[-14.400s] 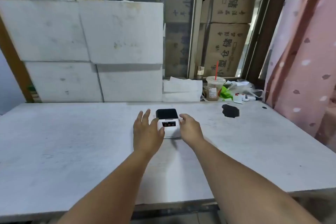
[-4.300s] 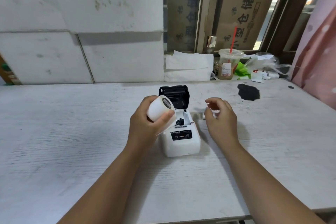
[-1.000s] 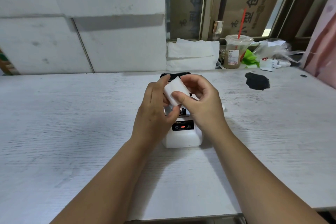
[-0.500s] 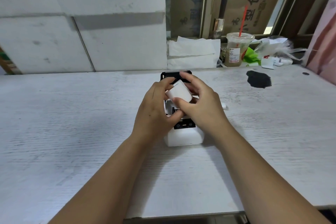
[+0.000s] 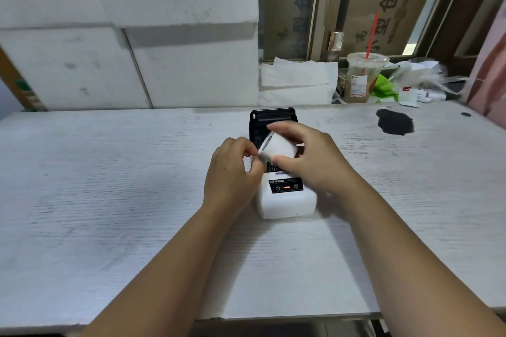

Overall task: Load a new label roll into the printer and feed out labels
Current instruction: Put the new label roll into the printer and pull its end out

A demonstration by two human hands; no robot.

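**Roll in hand, not yet seated**

The small white plastic label printer (image 5: 286,194) sits with its black lid (image 5: 273,117) open. The right hand (image 5: 309,156) holds the white paper label roll (image 5: 278,149) just above the bay; the left hand (image 5: 232,169) pinches at the roll's edge, probably freeing the leading end. Seating, closing and feeding remain. The pale wood-grain surface (image 5: 109,200) carries a dark stain (image 5: 394,124); beyond it stand white blocks, cartons and an iced drink cup (image 5: 361,78).

Label roll (image 5: 278,148) now in right hand (image 5: 315,157)
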